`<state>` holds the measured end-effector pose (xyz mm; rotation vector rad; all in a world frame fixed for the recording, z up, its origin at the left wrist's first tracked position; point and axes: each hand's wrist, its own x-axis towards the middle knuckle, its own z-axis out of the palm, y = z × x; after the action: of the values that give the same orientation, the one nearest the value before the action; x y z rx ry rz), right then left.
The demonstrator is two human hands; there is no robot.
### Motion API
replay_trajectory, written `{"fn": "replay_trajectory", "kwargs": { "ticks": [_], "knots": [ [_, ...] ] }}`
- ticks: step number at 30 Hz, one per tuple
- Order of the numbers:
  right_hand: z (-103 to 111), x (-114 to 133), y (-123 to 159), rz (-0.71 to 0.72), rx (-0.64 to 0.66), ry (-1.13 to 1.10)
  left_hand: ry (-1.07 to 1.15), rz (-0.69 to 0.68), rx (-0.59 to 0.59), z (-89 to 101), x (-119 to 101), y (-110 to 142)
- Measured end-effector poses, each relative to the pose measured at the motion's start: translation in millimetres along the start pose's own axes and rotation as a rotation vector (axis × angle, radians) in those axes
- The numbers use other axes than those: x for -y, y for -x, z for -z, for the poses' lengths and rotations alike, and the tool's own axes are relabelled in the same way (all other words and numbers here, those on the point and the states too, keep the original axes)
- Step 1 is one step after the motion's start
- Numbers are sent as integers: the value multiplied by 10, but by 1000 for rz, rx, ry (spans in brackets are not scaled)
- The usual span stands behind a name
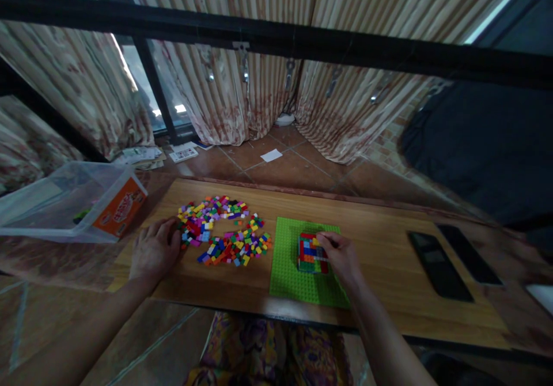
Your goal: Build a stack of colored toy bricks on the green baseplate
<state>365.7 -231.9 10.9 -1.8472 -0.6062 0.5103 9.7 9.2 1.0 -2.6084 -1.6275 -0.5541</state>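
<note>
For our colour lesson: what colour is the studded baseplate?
The baseplate is lime green, clearest in the head view.

Lime-green baseplate [287,279]; multicoloured bricks [235,250]; beige striped curtains [242,95]; orange label [121,207].

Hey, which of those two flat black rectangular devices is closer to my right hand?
The left-hand, wider flat black rectangular device is closer to your bare right hand; the narrower black device lies beyond it, farther right.

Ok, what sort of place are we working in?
Probably a room in a home: long, patterned fabric curtains hang over a reddish-brown tiled floor, and small multicoloured plastic toy bricks lie spread on a brown wooden table.
</note>
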Motion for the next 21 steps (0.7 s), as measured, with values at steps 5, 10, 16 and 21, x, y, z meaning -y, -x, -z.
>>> {"fn": "replay_trajectory", "kwargs": {
  "ticks": [5, 10, 16, 21],
  "knots": [
    [-12, -14, 17, 56, 5, 30, -11, 4, 21, 10, 7, -5],
    [21, -39, 10, 48, 31, 3, -11, 2, 19, 9, 16, -10],
    [21, -24, 4, 59, 24, -69, 102, -29, -2, -32, 90, -36],
    [110, -45, -18, -13, 32, -220, 234, 41, -189, 172, 106, -11]
  ]
}}
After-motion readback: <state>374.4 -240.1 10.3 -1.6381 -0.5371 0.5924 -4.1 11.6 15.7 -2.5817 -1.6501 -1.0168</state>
